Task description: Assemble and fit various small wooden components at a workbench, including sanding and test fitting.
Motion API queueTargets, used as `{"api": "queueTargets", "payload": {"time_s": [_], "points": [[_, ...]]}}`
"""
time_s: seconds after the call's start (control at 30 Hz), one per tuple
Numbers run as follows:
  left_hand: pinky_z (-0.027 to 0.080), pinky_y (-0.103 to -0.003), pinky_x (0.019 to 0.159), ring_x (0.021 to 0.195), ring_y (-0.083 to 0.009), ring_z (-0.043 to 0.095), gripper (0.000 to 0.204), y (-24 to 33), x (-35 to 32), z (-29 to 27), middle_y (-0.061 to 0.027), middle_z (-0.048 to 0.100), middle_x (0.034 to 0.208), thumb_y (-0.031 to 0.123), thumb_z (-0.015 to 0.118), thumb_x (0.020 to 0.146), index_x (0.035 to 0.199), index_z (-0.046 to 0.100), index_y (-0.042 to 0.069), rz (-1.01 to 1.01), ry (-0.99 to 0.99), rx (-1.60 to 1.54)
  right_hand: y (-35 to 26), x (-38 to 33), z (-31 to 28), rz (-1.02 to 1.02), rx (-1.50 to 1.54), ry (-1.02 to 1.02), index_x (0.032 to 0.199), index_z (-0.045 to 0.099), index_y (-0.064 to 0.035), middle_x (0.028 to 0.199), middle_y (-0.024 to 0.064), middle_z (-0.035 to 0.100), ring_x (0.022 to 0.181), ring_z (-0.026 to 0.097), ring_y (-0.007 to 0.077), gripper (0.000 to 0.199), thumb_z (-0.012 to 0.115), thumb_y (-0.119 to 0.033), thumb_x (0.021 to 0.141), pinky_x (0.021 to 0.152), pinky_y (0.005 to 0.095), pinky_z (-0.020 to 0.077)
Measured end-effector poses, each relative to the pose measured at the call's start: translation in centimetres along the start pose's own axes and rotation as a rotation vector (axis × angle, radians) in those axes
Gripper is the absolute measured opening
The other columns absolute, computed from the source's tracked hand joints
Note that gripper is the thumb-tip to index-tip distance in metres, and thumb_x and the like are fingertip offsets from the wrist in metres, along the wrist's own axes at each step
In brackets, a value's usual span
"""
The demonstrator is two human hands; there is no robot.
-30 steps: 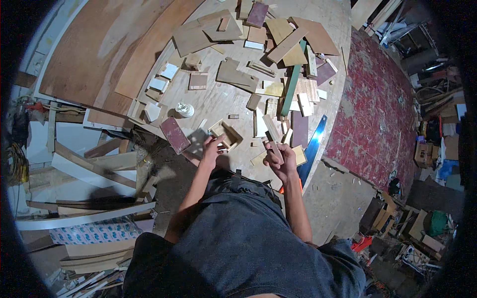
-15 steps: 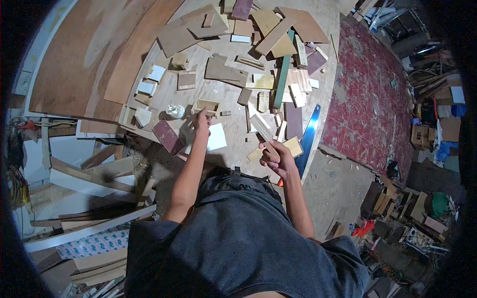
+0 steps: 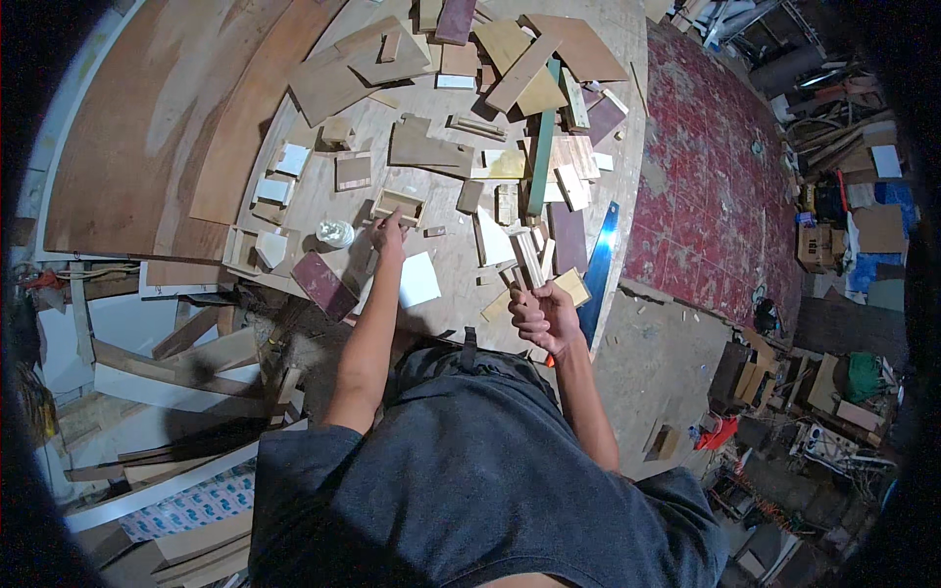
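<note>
My left hand [image 3: 389,233] is at the near side of a small open-topped wooden box [image 3: 416,209]. Its fingers are closed on the box's near wall, one fingertip reaching over the edge. A wooden strip [image 3: 527,257] stands up out of my right hand [image 3: 549,318], whose fingers are wrapped round its lower end. Under and beside that strip lie a pale flat board [image 3: 572,285] and a triangular white-faced piece [image 3: 493,240]. Close to my left hand are a clear jar with white contents [image 3: 335,233], a white square [image 3: 420,279] and a small block [image 3: 434,232].
A blue handsaw blade [image 3: 599,265] lies along the table's right edge. Toward the back are many wood offcuts and a long green strip [image 3: 543,147]. A dark red board [image 3: 324,286] sits at the near left edge. Large plywood sheets [image 3: 157,127] rise on the left.
The strip in my right hand has tilted more upright. My left hand and the small box have shifted slightly away from me. The whole view has also shifted a little.
</note>
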State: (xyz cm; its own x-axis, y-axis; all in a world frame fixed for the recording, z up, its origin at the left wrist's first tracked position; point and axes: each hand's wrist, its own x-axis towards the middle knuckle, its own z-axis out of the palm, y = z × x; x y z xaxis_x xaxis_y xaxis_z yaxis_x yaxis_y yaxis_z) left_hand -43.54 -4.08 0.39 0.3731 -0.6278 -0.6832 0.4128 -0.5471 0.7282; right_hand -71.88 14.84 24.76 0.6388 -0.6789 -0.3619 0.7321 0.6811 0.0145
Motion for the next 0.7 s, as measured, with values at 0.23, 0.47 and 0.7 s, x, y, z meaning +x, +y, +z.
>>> {"api": "queueTargets", "payload": {"time_s": [0.23, 0.47, 0.7], "points": [[0.052, -0.034, 0.062, 0.069, -0.0195, 0.065, 0.034, -0.7, 2.3, -1.3, -0.0085, 0.070, 0.083, 0.031, 0.080, 0.078, 0.091, 0.069, 0.001, 0.352, 0.019, 0.378, 1.0, 0.1, 1.1, -0.029, -0.134, 0.061, 0.101, 0.053, -0.0015, 0.067, -0.0028, 0.041, 0.049, 0.035, 0.0032, 0.028, 0.051, -0.028, 0.094, 0.036, 0.0179, 0.0274], [0.053, -0.038, 0.069, 0.077, -0.0254, 0.069, 0.034, 1.5, -0.4, -3.1, -0.0131, 0.072, 0.084, 0.030, 0.080, 0.077, 0.087, 0.070, -0.001, 0.341, 0.046, 0.549, 1.6, 0.9, 2.7, -0.082, -0.470, 0.135, 0.105, 0.053, 0.0004, 0.071, -0.0032, 0.042, 0.053, 0.036, 0.0048, 0.028, 0.056, -0.027, 0.100, 0.044, 0.0203, 0.0324], [0.055, -0.039, 0.072, 0.079, -0.0300, 0.071, 0.037, 3.1, -1.5, -2.9, -0.0178, 0.073, 0.088, 0.030, 0.080, 0.077, 0.091, 0.070, -0.002, 0.438, 0.170, 0.760, 2.5, 1.8, 2.7, -0.250, -0.588, 0.127, 0.087, 0.051, -0.0065, 0.071, -0.0019, 0.045, 0.056, 0.038, 0.0071, 0.016, 0.060, -0.016, 0.097, 0.057, 0.0270, 0.0372]]}}
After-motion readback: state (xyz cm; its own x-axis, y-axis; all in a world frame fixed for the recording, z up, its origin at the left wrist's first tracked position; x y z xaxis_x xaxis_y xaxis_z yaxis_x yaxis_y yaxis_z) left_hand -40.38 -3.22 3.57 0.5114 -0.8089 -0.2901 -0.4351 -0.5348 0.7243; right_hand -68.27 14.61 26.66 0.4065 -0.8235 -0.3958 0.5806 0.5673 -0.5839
